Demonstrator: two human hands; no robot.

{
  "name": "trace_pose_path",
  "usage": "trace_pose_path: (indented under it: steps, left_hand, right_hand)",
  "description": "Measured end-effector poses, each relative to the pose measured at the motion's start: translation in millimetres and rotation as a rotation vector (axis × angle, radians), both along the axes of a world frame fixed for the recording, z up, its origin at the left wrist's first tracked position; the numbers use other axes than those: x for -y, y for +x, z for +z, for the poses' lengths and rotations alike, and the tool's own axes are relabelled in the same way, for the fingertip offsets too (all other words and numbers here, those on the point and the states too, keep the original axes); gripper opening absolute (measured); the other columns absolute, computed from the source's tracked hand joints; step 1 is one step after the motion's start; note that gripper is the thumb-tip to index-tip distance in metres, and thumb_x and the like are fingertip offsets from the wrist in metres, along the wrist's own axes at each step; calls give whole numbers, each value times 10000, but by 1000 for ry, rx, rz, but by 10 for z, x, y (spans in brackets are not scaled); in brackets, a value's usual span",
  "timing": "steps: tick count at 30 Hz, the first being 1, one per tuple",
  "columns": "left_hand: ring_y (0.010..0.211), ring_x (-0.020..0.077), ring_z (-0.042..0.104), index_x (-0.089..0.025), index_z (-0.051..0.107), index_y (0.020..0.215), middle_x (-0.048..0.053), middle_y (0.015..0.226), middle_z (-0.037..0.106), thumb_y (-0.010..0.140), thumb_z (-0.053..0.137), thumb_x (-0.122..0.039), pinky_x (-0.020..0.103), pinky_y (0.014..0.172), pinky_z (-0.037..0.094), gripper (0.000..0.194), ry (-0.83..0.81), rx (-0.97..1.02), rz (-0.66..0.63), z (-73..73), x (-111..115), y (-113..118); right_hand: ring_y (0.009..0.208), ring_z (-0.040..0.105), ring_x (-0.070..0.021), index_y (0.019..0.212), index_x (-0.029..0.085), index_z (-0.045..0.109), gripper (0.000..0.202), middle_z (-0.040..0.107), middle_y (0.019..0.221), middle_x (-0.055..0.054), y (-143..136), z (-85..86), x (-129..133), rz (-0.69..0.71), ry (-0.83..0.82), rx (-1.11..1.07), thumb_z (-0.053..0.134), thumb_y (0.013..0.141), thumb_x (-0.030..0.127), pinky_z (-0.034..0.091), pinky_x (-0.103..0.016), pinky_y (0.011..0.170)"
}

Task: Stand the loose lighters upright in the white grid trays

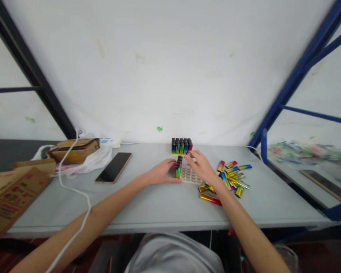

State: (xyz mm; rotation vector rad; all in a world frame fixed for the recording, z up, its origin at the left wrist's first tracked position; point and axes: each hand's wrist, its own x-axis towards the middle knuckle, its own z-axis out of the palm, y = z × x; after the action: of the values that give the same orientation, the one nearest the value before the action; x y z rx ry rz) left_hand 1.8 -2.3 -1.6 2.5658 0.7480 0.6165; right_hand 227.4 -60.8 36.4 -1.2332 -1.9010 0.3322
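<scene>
Two bare hands are in my head view, both at a pale cream tray with a grid of rounded cells (191, 176), which lies near the middle of a smooth light-grey tabletop (147, 210).

Left hand (160, 172): at the tray's left side, thumb and fingers apart, thumb by the near corner, fingertips toward the far end. I cannot tell whether they press on it. Between them stands a single column of glossy dark-topped lighters (178, 172), the nearest body green and yellow; it fills the leftmost cells. The cells I can see to its right hold nothing.

Right hand (198, 165): over the tray's far side, fingertips together, clamped on a small dark-topped piece (188, 153); its lower part is hidden from me.

Beyond the tray, near the white wall (170, 76), I note an upright block of dark-topped lighters in blue, green and red (182, 146). Right of the tray: a loose heap of glossy gold, red and blue lighter-shaped pieces (233, 175), some partly covered by the right forearm.

Far left: a black-screened phone (114, 167) lying flat, then a brown cardboard box (74, 151) beside white plastic bags (93, 161). A white cable (86, 197) crosses in front of the left forearm.
</scene>
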Motion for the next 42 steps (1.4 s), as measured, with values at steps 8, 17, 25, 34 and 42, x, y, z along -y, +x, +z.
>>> trace_pose_path:
  steps: [8, 17, 25, 34, 42]
  left_hand:
    - [1252, 336, 603, -157, 662, 1264, 156, 1345, 642, 755, 826, -623, 446, 1134, 449, 710, 0, 6, -15, 24, 0, -13]
    - [1252, 340, 596, -159, 655, 1265, 153, 1349, 631, 779, 804, -625, 453, 1130, 459, 689, 10, -34, -20, 83, 40, -12]
    - [1265, 343, 588, -164, 658, 1269, 154, 1360, 627, 794, 797, -617, 471, 1138, 452, 670, 14, -35, -28, 93, 48, -14]
    - [1311, 356, 558, -138, 654, 1272, 182, 1401, 596, 793, 785, -634, 477, 1158, 434, 702, -6, -87, 0, 83, 30, -24]
    - [1299, 362, 573, -147, 649, 1277, 180, 1393, 605, 798, 773, -635, 485, 1162, 432, 695, -1, -69, -12, 83, 36, -25]
  right_hand:
    - [698, 642, -195, 893, 185, 646, 324, 719, 766, -49, 67, -10, -26, -55, -91, 278, 485, 1069, 405, 418, -278, 694]
    - [863, 689, -215, 991, 163, 627, 174, 752, 949, -100, 61, -54, -48, 19, -138, 410, 515, 1064, 274, 442, -284, 758]
    - [1001, 711, -255, 1148, 141, 636, 235, 759, 1071, -154, 41, -92, -60, -95, -257, 530, 486, 1072, 306, 464, -304, 854]
    - [1046, 708, -249, 1232, 174, 652, 287, 755, 1135, -141, 65, -52, 2, -99, -299, 611, 466, 1068, 320, 458, -286, 861]
    - [1128, 692, -273, 1234, 178, 667, 413, 746, 1163, -169, 514, 112, -73, -486, -344, 597, 354, 1098, 411, 470, -339, 935]
